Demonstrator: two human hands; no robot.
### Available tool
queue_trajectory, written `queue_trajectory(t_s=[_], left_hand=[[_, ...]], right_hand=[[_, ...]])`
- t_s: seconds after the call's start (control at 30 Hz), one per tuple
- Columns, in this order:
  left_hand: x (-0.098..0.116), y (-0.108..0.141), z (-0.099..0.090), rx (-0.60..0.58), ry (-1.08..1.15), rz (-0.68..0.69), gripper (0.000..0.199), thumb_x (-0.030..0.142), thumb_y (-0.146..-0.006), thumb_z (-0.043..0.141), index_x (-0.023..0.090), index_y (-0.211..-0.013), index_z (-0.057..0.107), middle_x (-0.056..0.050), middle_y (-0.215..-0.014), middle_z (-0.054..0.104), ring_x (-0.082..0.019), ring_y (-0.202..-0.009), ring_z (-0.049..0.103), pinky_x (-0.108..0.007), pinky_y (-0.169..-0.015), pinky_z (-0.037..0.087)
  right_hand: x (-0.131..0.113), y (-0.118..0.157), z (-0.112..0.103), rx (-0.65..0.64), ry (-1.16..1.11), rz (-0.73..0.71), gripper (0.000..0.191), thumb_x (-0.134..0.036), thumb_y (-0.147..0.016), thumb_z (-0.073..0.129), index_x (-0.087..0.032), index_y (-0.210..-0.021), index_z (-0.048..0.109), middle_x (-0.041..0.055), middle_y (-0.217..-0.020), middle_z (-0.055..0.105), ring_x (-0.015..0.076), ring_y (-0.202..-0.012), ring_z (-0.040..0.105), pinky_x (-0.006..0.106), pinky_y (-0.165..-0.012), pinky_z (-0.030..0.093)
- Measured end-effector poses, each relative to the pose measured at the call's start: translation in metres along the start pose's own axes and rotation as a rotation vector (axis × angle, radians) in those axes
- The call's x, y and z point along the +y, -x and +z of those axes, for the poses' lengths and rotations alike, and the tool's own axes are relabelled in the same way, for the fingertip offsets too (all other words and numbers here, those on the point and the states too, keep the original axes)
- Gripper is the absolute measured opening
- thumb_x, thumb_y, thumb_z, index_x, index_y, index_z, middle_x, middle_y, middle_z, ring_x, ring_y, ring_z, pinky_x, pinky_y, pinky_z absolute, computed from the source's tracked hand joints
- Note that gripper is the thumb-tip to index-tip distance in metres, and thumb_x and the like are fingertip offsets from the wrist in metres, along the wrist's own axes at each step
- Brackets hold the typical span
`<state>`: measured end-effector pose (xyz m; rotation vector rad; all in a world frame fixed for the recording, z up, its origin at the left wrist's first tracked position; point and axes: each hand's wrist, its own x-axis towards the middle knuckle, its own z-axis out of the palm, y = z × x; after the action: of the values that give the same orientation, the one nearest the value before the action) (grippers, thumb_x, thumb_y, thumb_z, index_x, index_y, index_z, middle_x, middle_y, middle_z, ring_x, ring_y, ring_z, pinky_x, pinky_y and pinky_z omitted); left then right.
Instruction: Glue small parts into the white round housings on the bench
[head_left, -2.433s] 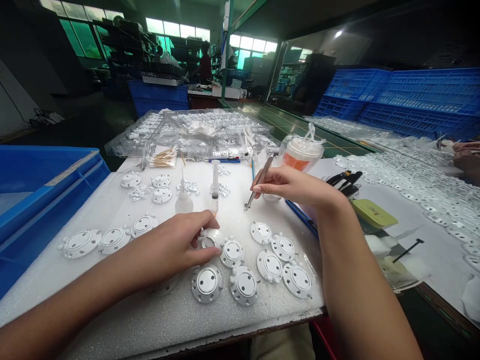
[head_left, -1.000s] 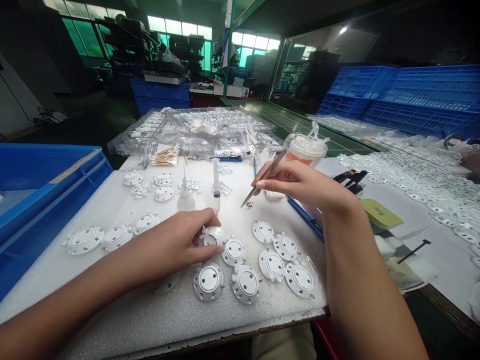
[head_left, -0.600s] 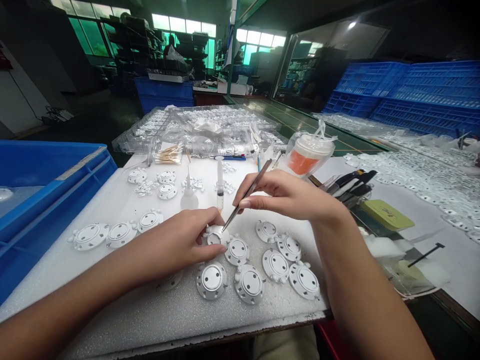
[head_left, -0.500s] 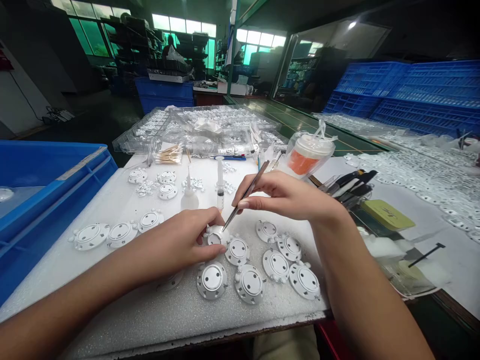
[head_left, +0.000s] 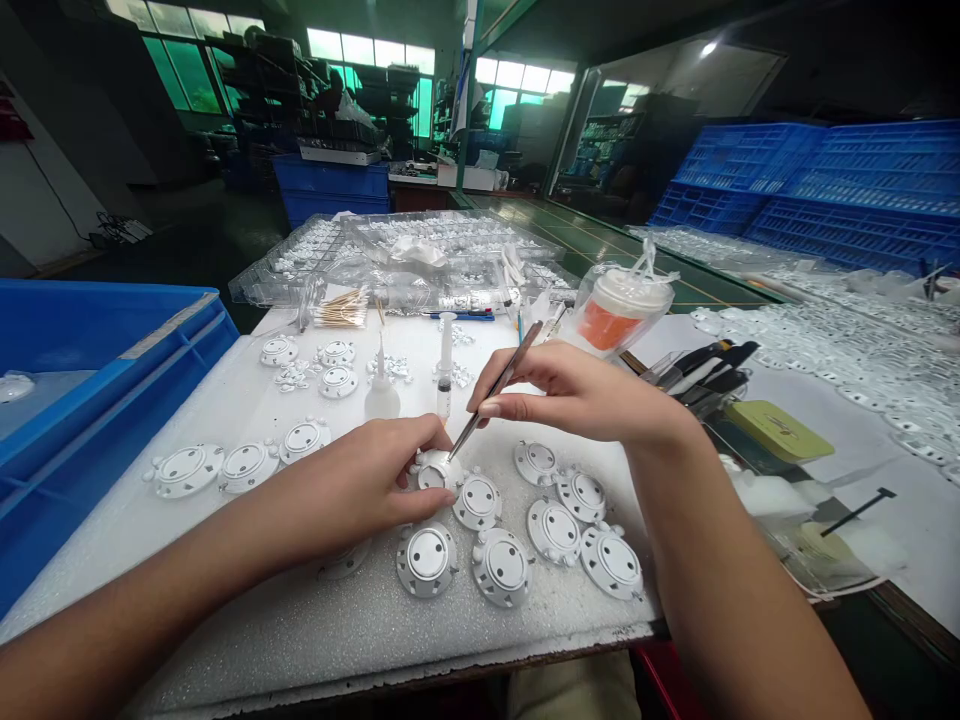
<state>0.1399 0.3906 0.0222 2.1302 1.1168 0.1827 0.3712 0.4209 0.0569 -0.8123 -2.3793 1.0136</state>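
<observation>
My left hand (head_left: 382,470) grips a round white part (head_left: 433,478) between thumb and fingers, at the middle of the white foam board (head_left: 247,620). Metal tweezers (head_left: 504,378) are pinched in my right hand (head_left: 555,392), their tips touching the upper edge of that part. Several similar round parts with two dark holes, such as one (head_left: 426,560) just below my left hand, lie to the right, below and at the left. Beyond my hands a syringe (head_left: 445,360) and a small squeeze bottle (head_left: 382,398) stand upright.
Blue bin (head_left: 180,335) at the left edge. Cotton swabs (head_left: 341,308) and clear trays (head_left: 300,250) of small white pieces lie at the back. A bagged cup (head_left: 615,305), a tool holder (head_left: 705,370) and a yellow-green box (head_left: 780,430) are on the right.
The whole view has shifted very slightly. Both hands keep nearly the same pose, with the tweezer tips still at the held part.
</observation>
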Motion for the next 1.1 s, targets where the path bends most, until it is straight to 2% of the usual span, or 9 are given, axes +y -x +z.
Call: queue_trajectory(t_s=[0.2, 0.33, 0.43, 0.53, 0.63, 0.7, 0.83, 0.97, 1.1], left_hand=[[0.000, 0.001, 0.001, 0.003, -0.003, 0.001, 0.026, 0.046, -0.083, 0.058, 0.028, -0.100, 0.053, 0.002, -0.092, 0.061, -0.018, -0.080, 0.058, -0.026, -0.066, 0.040], [-0.001, 0.000, 0.000, 0.009, -0.005, 0.006, 0.026, 0.047, -0.083, 0.058, 0.028, -0.101, 0.053, 0.002, -0.093, 0.061, -0.018, -0.080, 0.058, -0.026, -0.066, 0.040], [-0.001, -0.001, 0.001, 0.020, -0.009, 0.030, 0.025, 0.045, -0.082, 0.059, 0.027, -0.099, 0.054, 0.002, -0.092, 0.061, -0.018, -0.078, 0.058, -0.027, -0.065, 0.040], [0.000, 0.000, 0.002, 0.051, -0.015, 0.053, 0.026, 0.043, -0.080, 0.062, 0.025, -0.098, 0.055, 0.001, -0.089, 0.062, -0.018, -0.075, 0.059, -0.027, -0.066, 0.042], [0.004, 0.002, 0.002, 0.177, 0.010, 0.085, 0.029, 0.041, -0.080, 0.063, 0.025, -0.102, 0.055, 0.001, -0.093, 0.063, -0.016, -0.076, 0.059, -0.027, -0.068, 0.044], [0.008, 0.005, 0.000, 0.311, 0.021, 0.143, 0.028, 0.039, -0.080, 0.064, 0.025, -0.104, 0.056, 0.002, -0.094, 0.063, -0.015, -0.077, 0.058, -0.026, -0.068, 0.044], [0.014, 0.009, -0.007, 0.517, -0.011, 0.241, 0.028, 0.031, -0.080, 0.064, 0.025, -0.106, 0.057, 0.002, -0.095, 0.063, -0.014, -0.079, 0.057, -0.025, -0.070, 0.043], [0.016, 0.010, -0.011, 0.544, -0.001, 0.221, 0.025, 0.029, -0.080, 0.064, 0.025, -0.104, 0.059, 0.004, -0.083, 0.061, -0.013, -0.072, 0.055, -0.024, -0.066, 0.042], [0.017, 0.010, -0.011, 0.523, 0.014, 0.230, 0.024, 0.029, -0.080, 0.064, 0.026, -0.104, 0.060, 0.005, -0.078, 0.059, -0.011, -0.068, 0.052, -0.023, -0.064, 0.040]], right_hand=[[0.000, 0.000, -0.001, 0.004, -0.005, 0.022, 0.017, -0.032, -0.088, 0.060, -0.017, -0.093, 0.067, 0.0045, -0.097, 0.069, 0.0164, -0.089, 0.065, 0.027, -0.078, 0.050], [0.002, 0.002, -0.001, 0.076, -0.105, 0.009, 0.018, -0.033, -0.086, 0.063, -0.016, -0.091, 0.066, 0.0046, -0.090, 0.069, 0.0162, -0.085, 0.064, 0.027, -0.075, 0.051], [0.005, 0.003, -0.001, 0.198, -0.244, -0.028, 0.021, -0.037, -0.086, 0.063, -0.017, -0.092, 0.064, 0.0042, -0.085, 0.067, 0.0172, -0.083, 0.065, 0.030, -0.075, 0.052], [0.010, 0.002, 0.000, 0.380, -0.341, -0.071, 0.029, -0.048, -0.090, 0.054, -0.023, -0.103, 0.059, 0.0007, -0.079, 0.062, 0.0153, -0.077, 0.063, 0.032, -0.074, 0.051], [0.009, -0.002, 0.003, 0.528, -0.339, -0.064, 0.029, -0.051, -0.093, 0.046, -0.027, -0.108, 0.053, -0.0003, -0.080, 0.058, 0.0141, -0.077, 0.061, 0.030, -0.072, 0.050], [0.005, -0.006, 0.009, 0.530, -0.331, -0.053, 0.024, -0.046, -0.094, 0.047, -0.026, -0.103, 0.054, -0.0001, -0.080, 0.057, 0.0137, -0.077, 0.059, 0.029, -0.072, 0.050], [-0.011, -0.010, 0.025, 0.403, -0.328, -0.006, 0.014, -0.035, -0.091, 0.056, -0.022, -0.096, 0.055, 0.0012, -0.085, 0.056, 0.0133, -0.080, 0.058, 0.027, -0.075, 0.049], [-0.019, -0.011, 0.038, 0.401, -0.343, 0.065, 0.022, -0.032, -0.083, 0.067, -0.024, -0.097, 0.052, 0.0014, -0.094, 0.052, 0.0133, -0.085, 0.053, 0.024, -0.074, 0.046], [-0.013, -0.014, 0.042, 0.414, -0.426, 0.076, 0.026, -0.030, -0.081, 0.069, -0.024, -0.096, 0.049, 0.0006, -0.094, 0.049, 0.0129, -0.083, 0.050, 0.024, -0.074, 0.045]])
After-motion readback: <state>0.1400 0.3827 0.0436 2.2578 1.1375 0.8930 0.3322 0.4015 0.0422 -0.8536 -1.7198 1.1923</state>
